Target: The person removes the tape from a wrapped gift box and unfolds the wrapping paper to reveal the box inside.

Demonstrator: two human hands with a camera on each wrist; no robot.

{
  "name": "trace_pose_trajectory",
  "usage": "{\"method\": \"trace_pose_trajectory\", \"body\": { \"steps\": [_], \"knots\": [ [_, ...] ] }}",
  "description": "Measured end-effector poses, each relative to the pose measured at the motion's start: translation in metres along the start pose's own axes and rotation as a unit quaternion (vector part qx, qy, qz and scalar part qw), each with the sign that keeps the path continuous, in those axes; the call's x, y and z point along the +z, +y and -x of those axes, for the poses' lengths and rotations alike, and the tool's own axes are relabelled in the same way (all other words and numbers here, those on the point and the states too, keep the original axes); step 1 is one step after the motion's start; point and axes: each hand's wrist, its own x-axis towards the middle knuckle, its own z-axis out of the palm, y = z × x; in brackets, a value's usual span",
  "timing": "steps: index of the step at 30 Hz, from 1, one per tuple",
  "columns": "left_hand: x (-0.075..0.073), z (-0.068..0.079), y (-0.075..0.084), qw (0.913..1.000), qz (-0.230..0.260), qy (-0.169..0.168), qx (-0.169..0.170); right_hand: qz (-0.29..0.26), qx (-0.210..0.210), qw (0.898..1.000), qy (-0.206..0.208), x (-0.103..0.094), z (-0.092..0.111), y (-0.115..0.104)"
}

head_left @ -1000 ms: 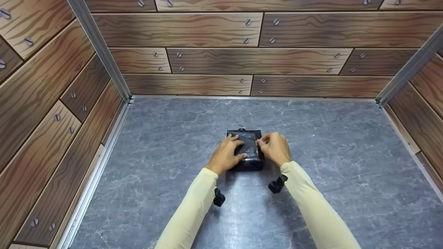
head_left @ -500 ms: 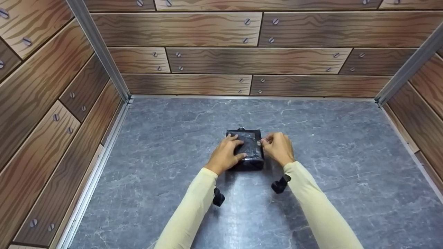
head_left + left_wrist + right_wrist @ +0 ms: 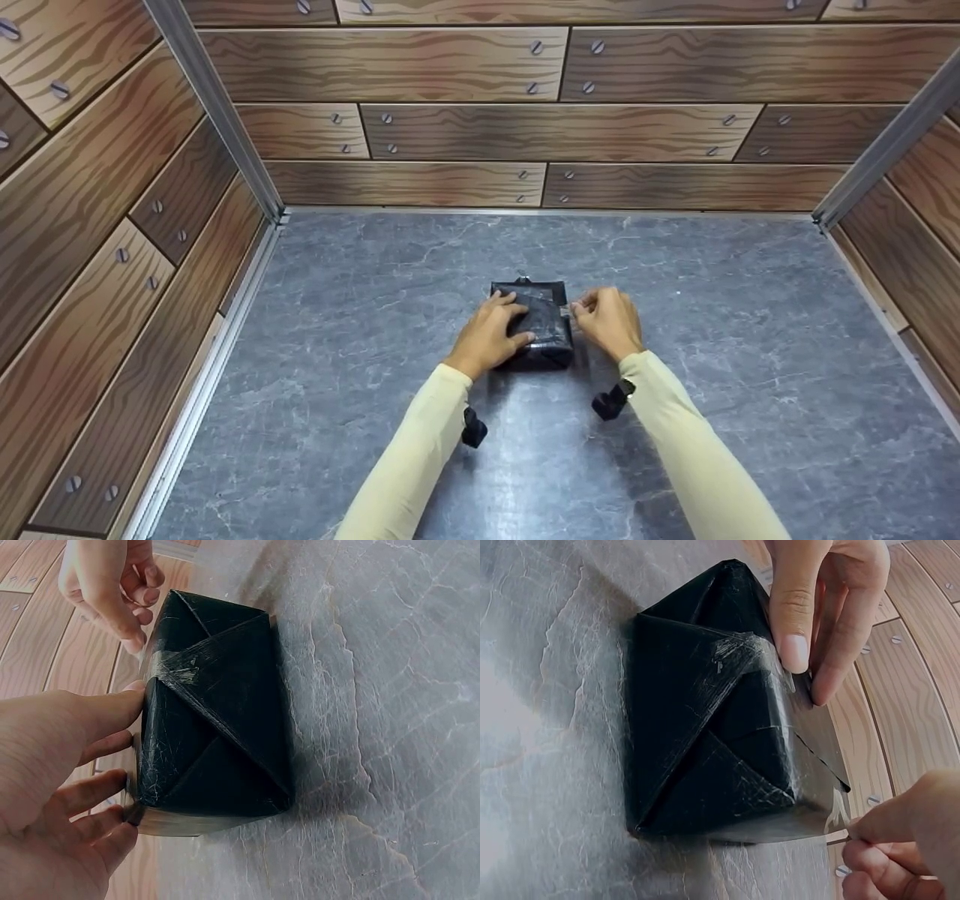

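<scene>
A box wrapped in black paper (image 3: 544, 322) sits on the grey floor, its folded end flaps (image 3: 225, 705) held by clear tape. My left hand (image 3: 486, 335) rests on the top of the wrapped box from the left, fingers and thumb spread apart. At the right edge, my right hand (image 3: 609, 324) pinches the end of a short strip of clear tape (image 3: 838, 816) between thumb and fingertip. That strip reaches from the package's top to the fingers. A loose pointed corner of the black paper shows near it in the right wrist view.
A small dark piece (image 3: 523, 280) shows at the far edge of the box. Wood-patterned panels (image 3: 465, 131) stand behind and on both sides, with metal strips along their corners. The marbled grey surface (image 3: 360, 300) spreads around the box.
My right hand has moved slightly to the right, away from the box's top, drawing the strip of tape outward. The left hand and the box stay in place.
</scene>
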Motion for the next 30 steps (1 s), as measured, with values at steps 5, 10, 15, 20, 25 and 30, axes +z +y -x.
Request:
{"method": "trace_pose_trajectory", "body": {
  "steps": [5, 10, 15, 20, 25, 30],
  "knots": [
    [0.001, 0.001, 0.000, 1.0000, 0.006, 0.000, 0.003, 0.003, 0.003, 1.000, 0.002, -0.001, 0.000, 0.003],
    [0.000, 0.001, 0.000, 1.0000, 0.005, 0.002, 0.003, 0.004, 0.009, 1.000, 0.001, -0.002, 0.001, 0.004],
    [0.000, 0.001, 0.000, 1.0000, -0.002, -0.003, -0.003, 0.005, 0.013, 1.000, 0.002, -0.003, 0.000, 0.005],
    [0.000, 0.001, 0.000, 0.9999, -0.002, -0.010, -0.007, 0.000, 0.017, 1.000, -0.001, -0.004, 0.000, 0.006],
    [-0.001, 0.002, 0.000, 1.0000, 0.004, -0.006, -0.004, -0.012, 0.015, 1.000, -0.012, -0.007, -0.001, 0.009],
    [-0.001, 0.002, 0.001, 1.0000, 0.000, -0.008, -0.006, -0.025, 0.020, 0.999, -0.028, -0.012, -0.002, 0.012]
  ]
}}
